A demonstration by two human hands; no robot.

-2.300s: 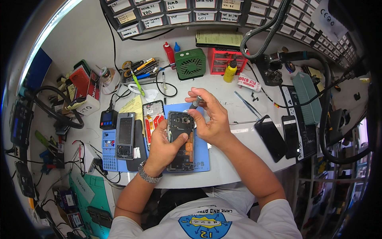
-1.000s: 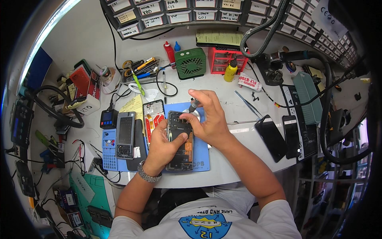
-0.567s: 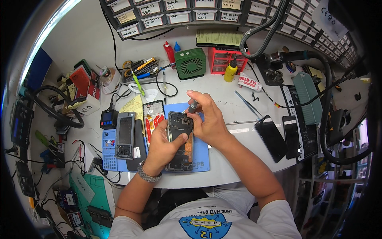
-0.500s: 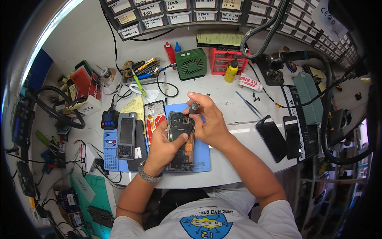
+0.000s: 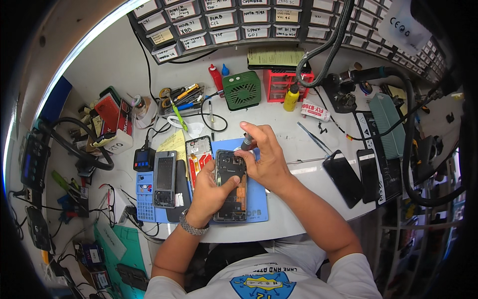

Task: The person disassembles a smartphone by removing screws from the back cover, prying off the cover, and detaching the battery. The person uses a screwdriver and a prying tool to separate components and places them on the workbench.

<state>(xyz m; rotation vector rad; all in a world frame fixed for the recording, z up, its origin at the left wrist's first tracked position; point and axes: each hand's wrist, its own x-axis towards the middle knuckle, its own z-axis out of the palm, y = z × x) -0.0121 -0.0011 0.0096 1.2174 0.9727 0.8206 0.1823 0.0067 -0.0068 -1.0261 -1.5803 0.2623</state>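
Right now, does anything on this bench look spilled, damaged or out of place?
No spill shows. One oddity: a few small dark bits lie loose on the white table beside the tweezers, not in any container. The phone in the left hand has its insides exposed, but I see no clear damage.

This is a phone repair workshop: over the blue mat [image 5: 257, 199] is an opened phone [image 5: 232, 172], behind the mat are hand tools [image 5: 182, 96] and a rack of labelled drawers [image 5: 219, 29], to the mat's right tweezers [image 5: 314, 138] and dark phones [image 5: 343, 178].
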